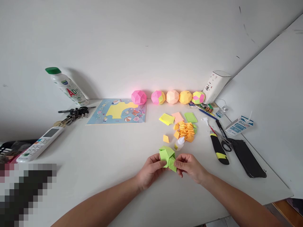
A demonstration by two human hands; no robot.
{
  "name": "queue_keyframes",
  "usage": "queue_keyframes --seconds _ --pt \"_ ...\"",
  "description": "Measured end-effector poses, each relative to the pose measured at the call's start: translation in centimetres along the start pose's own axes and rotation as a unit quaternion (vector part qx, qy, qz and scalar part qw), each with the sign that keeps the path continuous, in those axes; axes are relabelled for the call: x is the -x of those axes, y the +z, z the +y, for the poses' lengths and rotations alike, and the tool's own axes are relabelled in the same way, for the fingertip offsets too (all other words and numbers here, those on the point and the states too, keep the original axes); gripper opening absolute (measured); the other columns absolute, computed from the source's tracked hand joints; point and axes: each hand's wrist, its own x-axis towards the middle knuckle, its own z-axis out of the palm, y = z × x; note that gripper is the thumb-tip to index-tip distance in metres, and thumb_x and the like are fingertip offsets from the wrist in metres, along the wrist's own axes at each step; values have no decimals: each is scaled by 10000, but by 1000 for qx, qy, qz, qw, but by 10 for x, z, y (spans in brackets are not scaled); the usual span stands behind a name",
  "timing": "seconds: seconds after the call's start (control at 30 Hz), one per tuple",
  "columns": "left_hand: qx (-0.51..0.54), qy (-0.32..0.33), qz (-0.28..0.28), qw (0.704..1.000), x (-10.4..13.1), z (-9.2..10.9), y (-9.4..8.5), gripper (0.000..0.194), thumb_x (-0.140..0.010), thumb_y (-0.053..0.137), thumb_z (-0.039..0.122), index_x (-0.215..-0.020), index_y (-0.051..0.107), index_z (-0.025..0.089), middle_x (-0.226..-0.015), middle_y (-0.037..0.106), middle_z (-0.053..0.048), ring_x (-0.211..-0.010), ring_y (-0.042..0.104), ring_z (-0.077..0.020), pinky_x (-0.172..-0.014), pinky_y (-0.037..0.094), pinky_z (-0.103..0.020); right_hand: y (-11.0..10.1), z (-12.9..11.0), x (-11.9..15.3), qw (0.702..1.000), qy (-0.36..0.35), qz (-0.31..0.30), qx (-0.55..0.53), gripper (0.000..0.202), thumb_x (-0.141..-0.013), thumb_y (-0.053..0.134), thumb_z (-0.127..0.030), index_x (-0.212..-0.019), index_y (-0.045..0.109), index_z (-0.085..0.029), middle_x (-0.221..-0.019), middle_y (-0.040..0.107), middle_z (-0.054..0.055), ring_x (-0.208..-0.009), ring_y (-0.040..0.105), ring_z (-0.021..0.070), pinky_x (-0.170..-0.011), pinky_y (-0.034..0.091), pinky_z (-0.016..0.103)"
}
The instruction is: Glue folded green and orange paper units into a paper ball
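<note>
At front centre of white tabletop, well in from near edge: one green folded-paper assembly, held up between both hands. Left hand: closed on its left side, thumb across the front. Right hand: thumb and fingers pinching its lower right flap. Open room: broad to the left and in front; right edge bordered by black zip pouch; back closed off by pale wall. Lettering: large "AD" on white bottle with green cap, back left; print on blue-and-white carton, right, too small to read; likewise on blue illustrated sheet. Close obstacles: white-capped squeeze bottle, just beyond the assembly; heap of orange folded-paper units behind; single orange unit apart, to the left. Farther back: yellow, pink and green paper stacks; row of five faceted paper balls along the wall. At right: yellow-and-black utility knife, beside scissors and black marker. At far left: bunch of keys, near white remote control.
</note>
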Motion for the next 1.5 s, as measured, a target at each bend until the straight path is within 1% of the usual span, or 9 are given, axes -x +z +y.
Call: queue_keyframes --seconds 0.3,0.47,0.7,0.9,1.07,1.17,1.37,1.5 --pt "-4 0 -1 1000 1 1 1 153 -701 700 244 -776 657 117 -795 692 -97 -800 631 -245 -786 436 -381 3 1 0 1000 -13 8 18 302 -649 778 -384 -658 594 -146 -534 612 -15 -443 517 94 -439 422 235" --pt "-7 7 -4 1000 1 0 1 144 -715 687 235 -790 660 115 -803 695 -100 -800 636 -251 -802 443 -403 4 1 1 1000 -17 12 23 292 -663 772 -375 -662 593 -145 -549 609 -13 -453 517 94 -436 419 233" --pt "-15 6 -13 1000 2 0 1 177 -729 676 240 -845 674 107 -835 698 -114 -833 639 -262 -817 442 -401 5 1 1 999 -16 24 27 304 -649 774 -397 -660 600 -148 -557 604 -13 -459 514 95 -440 414 235" --pt "-10 6 -8 1000 1 0 2 170 -714 685 240 -825 669 113 -825 702 -111 -853 643 -279 -831 434 -417 6 2 1 999 -27 22 27 294 -658 769 -385 -652 587 -154 -579 618 -3 -467 515 101 -446 422 241" --pt "-15 1 9 1000 1 2 5 164 -696 706 243 -785 653 116 -807 700 -105 -837 641 -270 -820 436 -411 5 2 1 999 -24 17 33 279 -677 758 -374 -662 590 -152 -572 602 -10 -469 511 99 -455 427 241" --pt "-19 2 7 1000 1 1 5 164 -695 712 252 -766 645 120 -803 699 -102 -830 640 -266 -813 439 -411 6 1 1 999 -20 13 28 270 -680 757 -369 -670 599 -150 -588 600 -12 -476 511 96 -458 420 238" --pt "-49 8 -12 999 2 -1 3 193 -714 701 285 -811 661 123 -829 703 -99 -801 641 -253 -805 439 -400 7 -1 2 999 -22 -12 25 257 -699 740 -369 -701 606 -149 -625 612 -8 -460 477 74 -445 389 220" --pt "-84 1 -11 996 2 0 2 249 -716 698 302 -877 680 114 -844 703 -100 -796 627 -232 -790 442 -368 7 -1 2 999 -22 -15 35 259 -727 717 -376 -712 596 -147 -649 645 13 -453 461 69 -448 381 216"
